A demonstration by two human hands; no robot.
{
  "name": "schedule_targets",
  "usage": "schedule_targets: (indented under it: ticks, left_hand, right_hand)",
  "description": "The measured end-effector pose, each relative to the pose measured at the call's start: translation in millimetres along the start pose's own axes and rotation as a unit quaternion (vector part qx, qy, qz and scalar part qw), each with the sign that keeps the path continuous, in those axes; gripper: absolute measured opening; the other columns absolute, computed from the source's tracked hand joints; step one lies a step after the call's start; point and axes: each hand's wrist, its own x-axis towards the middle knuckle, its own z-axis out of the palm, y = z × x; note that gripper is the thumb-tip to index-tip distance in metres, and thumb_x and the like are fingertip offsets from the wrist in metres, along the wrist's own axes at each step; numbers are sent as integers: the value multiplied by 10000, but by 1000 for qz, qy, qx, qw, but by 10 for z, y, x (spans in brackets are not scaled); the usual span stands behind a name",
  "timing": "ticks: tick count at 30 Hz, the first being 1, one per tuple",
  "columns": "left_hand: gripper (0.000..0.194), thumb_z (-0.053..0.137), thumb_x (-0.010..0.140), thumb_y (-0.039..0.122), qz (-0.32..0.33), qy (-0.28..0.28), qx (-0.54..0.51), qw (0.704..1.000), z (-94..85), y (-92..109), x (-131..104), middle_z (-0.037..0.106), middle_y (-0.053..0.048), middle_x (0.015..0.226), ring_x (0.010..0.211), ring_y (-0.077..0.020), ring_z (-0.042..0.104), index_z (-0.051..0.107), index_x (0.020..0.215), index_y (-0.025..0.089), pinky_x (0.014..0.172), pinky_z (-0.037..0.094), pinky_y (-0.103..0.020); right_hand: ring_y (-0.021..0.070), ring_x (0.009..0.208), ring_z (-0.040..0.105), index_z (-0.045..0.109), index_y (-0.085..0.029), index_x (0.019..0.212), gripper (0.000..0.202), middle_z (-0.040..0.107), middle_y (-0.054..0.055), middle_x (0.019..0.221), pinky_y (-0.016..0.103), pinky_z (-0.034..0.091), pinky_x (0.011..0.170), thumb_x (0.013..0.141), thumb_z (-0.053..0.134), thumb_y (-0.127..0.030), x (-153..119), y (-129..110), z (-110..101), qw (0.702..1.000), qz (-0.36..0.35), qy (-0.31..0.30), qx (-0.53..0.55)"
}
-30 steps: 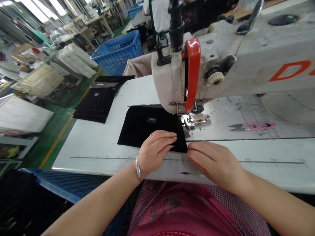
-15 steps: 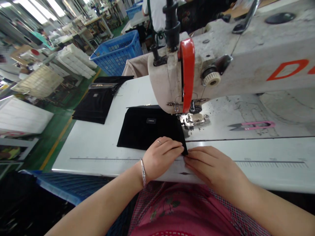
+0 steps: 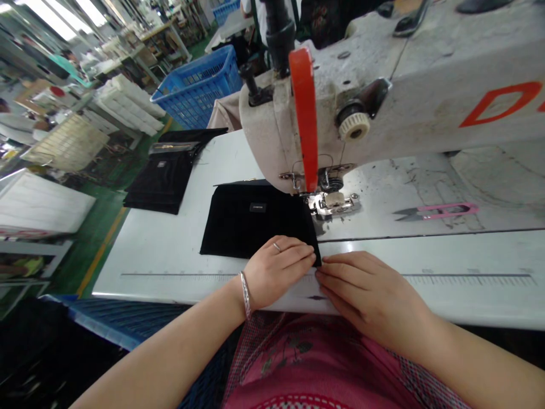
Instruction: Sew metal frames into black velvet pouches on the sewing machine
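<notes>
Looks like sewing workshop on factory scale; told by heavy sewing machine (image 3: 426, 102) mounted on white worktable (image 3: 149, 244) with ruler scale (image 3: 468, 278) printed near front edge; told too by pink-handled thread snips (image 3: 447, 211), labelled black fabric piece (image 3: 234, 227) at machine and layered black pile (image 3: 159, 182) farther left; beyond, green floor (image 3: 106, 210) with yellow line (image 3: 100, 253), blue plastic basket (image 3: 196, 85), stacked white bundles (image 3: 125, 102), more worktables (image 3: 157, 28), other people (image 3: 72, 68), all somewhat blurred.

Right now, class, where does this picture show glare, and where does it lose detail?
Head view: windows glare white, presser foot glints; head view again: far workstations look soft, black fabric piece shows little texture.
</notes>
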Motion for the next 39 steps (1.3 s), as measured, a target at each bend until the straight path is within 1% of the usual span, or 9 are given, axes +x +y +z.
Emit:
schedule_targets:
  ticks: [6, 11, 17, 24, 29, 32, 34, 36, 39]
  left_hand:
    - [264, 528, 922, 118, 33, 6, -5, 999, -9, -43, -47, 656, -65, 1192, 1141, -181, 583, 584, 1176, 164, 985, 511, -373]
    - [234, 521, 922, 115, 52, 7, 26, 998, -41, -24, -41, 672, -65, 1163, 1136, -200, 586, 597, 1137, 162, 984, 511, -404]
    - [245, 518, 925, 146, 18, 5, 24, 1000, 2, 4, -20, 664, -68, 1156, 1043, -189, 607, 584, 1160, 161, 909, 523, -363]
    - [177, 501, 929, 153, 15, 1, 43, 999, 13, 48, 20, 675, -75, 1017, 937, -186, 607, 599, 1076, 146, 836, 521, -350]
    - [186, 506, 934, 139, -3, -4, 11, 1000, 28, 52, 6, 660, -82, 1100, 1063, -195, 589, 589, 1100, 126, 931, 505, -363]
    - [200, 515, 930, 113, 5, 3, -12, 1000, 34, 30, -11, 657, -85, 1135, 1099, -187, 587, 579, 1120, 100, 960, 509, -355]
    - [188, 518, 931, 108, 14, 10, -19, 1000, 32, 16, -15, 664, -80, 1122, 1094, -172, 594, 584, 1107, 90, 977, 510, -338]
    - [172, 511, 939, 114, 23, 15, -16, 1000, 27, 2, -12, 673, -75, 1104, 1083, -158, 602, 593, 1088, 90, 993, 507, -326]
    - [168, 507, 943, 119, 30, 18, -9, 999, 16, -26, 0, 684, -71, 1091, 1066, -155, 616, 602, 1079, 90, 998, 509, -321]
  right_hand:
    - [218, 1058, 591, 629, -160, 1148, 263, 675, 68, 1077, 422, 522, 918, 898, 547, -141, 1, -9, -9, 1000, 2, -2, -2]
    - [213, 1057, 586, 622, -169, 1156, 271, 669, 65, 1097, 417, 519, 921, 897, 547, -140, 0, -8, -7, 1000, 6, -7, 3]
    - [220, 1051, 591, 625, -166, 1155, 272, 674, 66, 1072, 434, 528, 904, 891, 557, -152, -3, -4, -1, 1000, 3, -3, 2]
    - [220, 1042, 599, 623, -186, 1164, 289, 679, 60, 1059, 428, 532, 900, 888, 549, -142, 5, -22, -4, 1000, 8, -2, 13]
    - [207, 1024, 596, 629, -189, 1118, 241, 674, 53, 1045, 419, 524, 906, 895, 550, -143, -5, -5, -33, 999, 28, 2, 42]
    - [225, 1101, 572, 608, -172, 1159, 270, 630, 90, 1172, 435, 512, 945, 896, 549, -160, -17, 18, -53, 998, 60, 16, 30]
    - [241, 1183, 529, 561, -174, 1254, 356, 582, 99, 1276, 455, 487, 987, 899, 539, -158, -18, 31, -59, 998, 58, 8, 4]
    - [236, 1210, 511, 529, -193, 1303, 403, 571, 80, 1304, 454, 474, 1000, 903, 530, -148, -7, 42, -65, 999, 40, -14, -9]
    - [225, 1160, 541, 559, -201, 1257, 356, 592, 66, 1265, 444, 481, 974, 905, 527, -153, 40, 64, -88, 998, 35, -45, -12]
